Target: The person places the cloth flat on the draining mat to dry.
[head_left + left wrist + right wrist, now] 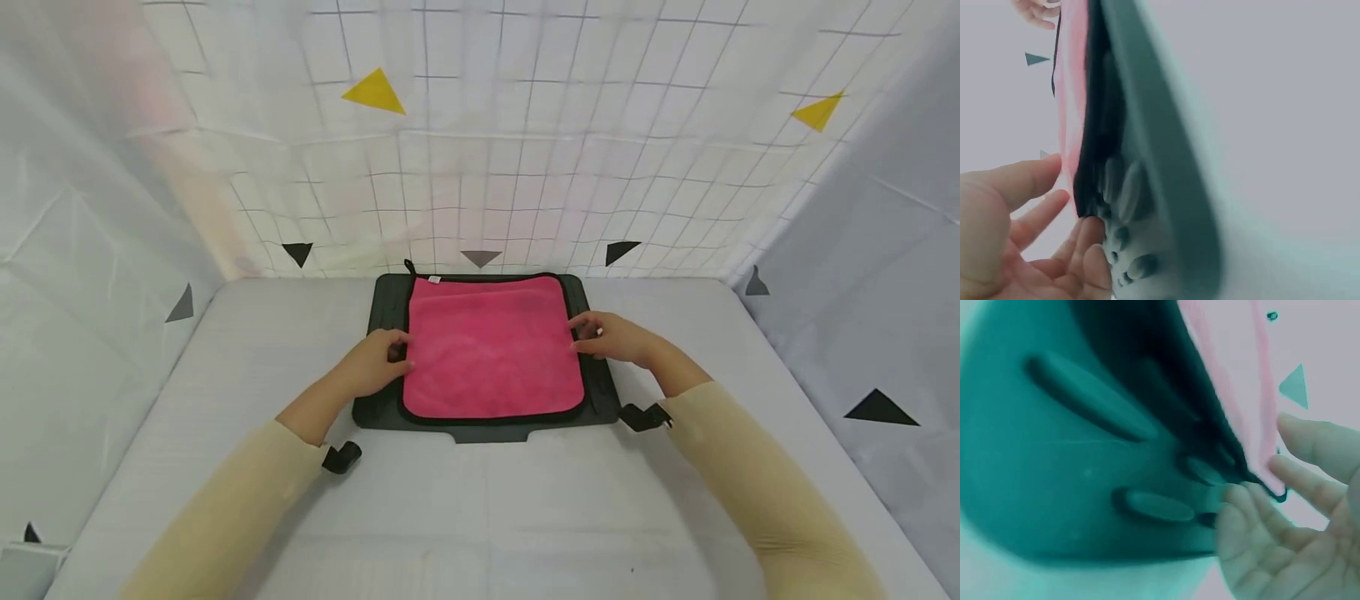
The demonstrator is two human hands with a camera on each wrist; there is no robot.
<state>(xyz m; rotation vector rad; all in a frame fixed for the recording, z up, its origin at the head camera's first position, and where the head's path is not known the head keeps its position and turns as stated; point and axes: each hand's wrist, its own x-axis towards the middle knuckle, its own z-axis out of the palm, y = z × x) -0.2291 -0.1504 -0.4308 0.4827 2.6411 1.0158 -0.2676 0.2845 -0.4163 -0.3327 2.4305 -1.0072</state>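
A pink cloth [491, 350] with black edging lies spread over a dark grey drainer tray [491, 434], which has raised ridges and a projecting front lip. My left hand [378, 364] is at the cloth's left edge, thumb and index finger spread, with their tips at the border. On the opposite side my right hand [615, 337] touches the right edge, its thumb and forefinger apart. In the left wrist view the other fingers [1088, 240] sit low beside the black edging, near the ridges. The right wrist view shows the edging [1280, 499] against the fingers.
The tray stands on a white-covered table [480, 517] near a gridded white back sheet [525, 183]. White sheets also rise at both sides, with yellow and black triangles on the sheets. A small loop [409, 267] and a white tag [434, 280] show at the cloth's far left corner.
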